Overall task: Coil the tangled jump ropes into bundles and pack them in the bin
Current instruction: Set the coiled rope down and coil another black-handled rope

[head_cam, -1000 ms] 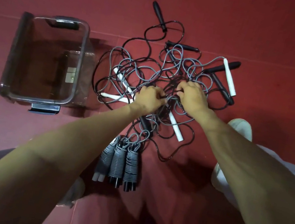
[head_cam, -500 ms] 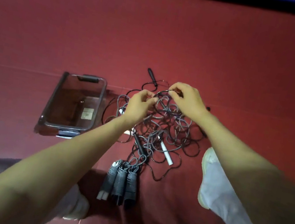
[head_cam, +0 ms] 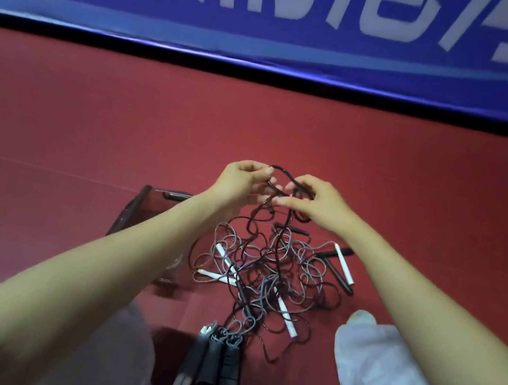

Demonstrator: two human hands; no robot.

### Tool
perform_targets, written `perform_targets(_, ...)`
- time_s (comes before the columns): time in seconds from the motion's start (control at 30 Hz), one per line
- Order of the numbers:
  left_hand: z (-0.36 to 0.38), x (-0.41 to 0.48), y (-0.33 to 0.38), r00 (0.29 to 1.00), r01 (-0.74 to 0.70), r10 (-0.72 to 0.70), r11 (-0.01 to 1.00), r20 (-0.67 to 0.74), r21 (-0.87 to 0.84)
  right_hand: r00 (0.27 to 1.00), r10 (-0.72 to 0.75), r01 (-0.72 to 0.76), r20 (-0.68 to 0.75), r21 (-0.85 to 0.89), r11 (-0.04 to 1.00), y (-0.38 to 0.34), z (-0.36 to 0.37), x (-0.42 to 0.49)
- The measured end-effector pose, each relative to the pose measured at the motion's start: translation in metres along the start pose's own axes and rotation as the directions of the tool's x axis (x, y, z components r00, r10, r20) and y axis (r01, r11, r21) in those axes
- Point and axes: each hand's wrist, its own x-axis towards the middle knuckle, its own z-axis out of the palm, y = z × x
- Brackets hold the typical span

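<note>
Head view: the left hand (head_cam: pixel 240 183) and right hand (head_cam: pixel 320 204) pinch a raised black rope loop (head_cam: pixel 283 173), which trails down into the tangle (head_cam: pixel 265 272) on the floor (head_cam: pixel 87 129) beside the bin (head_cam: pixel 129 209). The step is untangling, I judge; next, that strand needs drawing free without tightening knots.

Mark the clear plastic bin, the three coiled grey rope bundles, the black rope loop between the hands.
clear plastic bin (head_cam: pixel 129 211), head view, left wall.
three coiled grey rope bundles (head_cam: pixel 211 364), head view, middle bundle.
black rope loop (head_cam: pixel 285 172), head view, top of arc.
</note>
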Motion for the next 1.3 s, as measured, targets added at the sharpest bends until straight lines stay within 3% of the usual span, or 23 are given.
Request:
perform_targets(0.13,-0.002,0.006,-0.007,1.000,-0.005,0.006,0.996,0.010,-0.094,0.999,0.033,-0.030,-0.020,0.121,0.992,0.005,0.006,0.002)
perform_targets(0.23,-0.007,0.011,-0.023,0.989,0.052,-0.071,0.988,0.129,0.146,0.993,0.074,-0.058,-0.088,0.169,0.984,0.008,0.001,0.010)
perform_targets(0.3,-0.012,0.018,-0.034,0.967,0.083,-0.167,0.920,0.192,0.383,0.974,0.088,-0.053,-0.209,0.169,0.984,0.009,-0.007,0.019)
perform_targets(0.37,-0.024,0.025,-0.045,0.948,0.064,-0.235,0.803,0.216,0.592,0.941,0.095,-0.043,-0.324,0.166,0.985,0.008,-0.019,0.028)
perform_targets(0.4,-0.034,0.028,-0.052,0.938,0.020,-0.264,0.688,0.225,0.726,0.926,0.102,-0.058,-0.365,0.131,0.990,0.009,-0.025,0.030)
perform_targets(0.47,-0.052,0.032,-0.068,0.923,-0.026,-0.335,0.443,0.192,0.896,0.922,0.133,-0.170,-0.363,-0.072,0.983,0.014,-0.038,0.034)
perform_targets(0.5,-0.059,0.033,-0.078,0.933,-0.018,-0.325,0.378,0.151,0.926,0.937,0.172,-0.246,-0.302,-0.226,0.942,0.017,-0.041,0.034)
perform_targets(0.57,-0.063,0.033,-0.085,0.982,0.053,-0.185,0.447,0.034,0.893,0.945,0.303,-0.324,-0.123,-0.490,0.809,0.023,-0.038,0.030)
perform_targets(0.63,-0.056,0.033,-0.081,0.995,0.063,0.015,0.642,-0.094,0.764,0.921,0.389,-0.310,0.014,-0.576,0.756,0.027,-0.029,0.026)
perform_targets(0.7,-0.045,0.033,-0.069,0.990,-0.023,0.113,0.714,-0.082,0.699,0.932,0.340,-0.245,0.127,-0.470,0.848,0.023,-0.019,0.023)
perform_targets(0.8,-0.019,0.026,-0.050,0.989,-0.140,0.134,0.764,0.057,0.630,0.947,0.178,-0.107,0.269,-0.258,0.960,0.014,-0.009,0.021)
perform_targets(0.87,-0.010,0.024,-0.041,0.981,-0.193,0.175,0.807,0.085,0.558,0.951,0.139,-0.077,0.277,-0.225,0.971,0.010,-0.006,0.020)
perform_targets(0.93,-0.010,0.023,-0.038,0.979,-0.201,0.192,0.837,0.070,0.510,0.976,0.121,-0.084,0.180,-0.201,0.976,0.010,-0.008,0.020)
perform_targets(1.1,-0.019,0.017,-0.050,0.990,-0.129,0.088,0.863,0.107,0.489,0.999,0.047,-0.048,-0.015,-0.106,0.993,0.017,-0.024,0.022)
perform_targets(1.23,-0.008,0.015,-0.041,0.983,-0.171,0.137,0.922,0.119,0.346,0.958,0.023,-0.007,0.285,-0.059,0.998,0.016,-0.016,0.016)
perform_targets(1.3,-0.003,0.014,-0.038,0.978,-0.186,0.142,0.921,0.150,0.342,0.943,0.021,0.014,0.333,-0.101,0.995,0.013,-0.010,0.014)
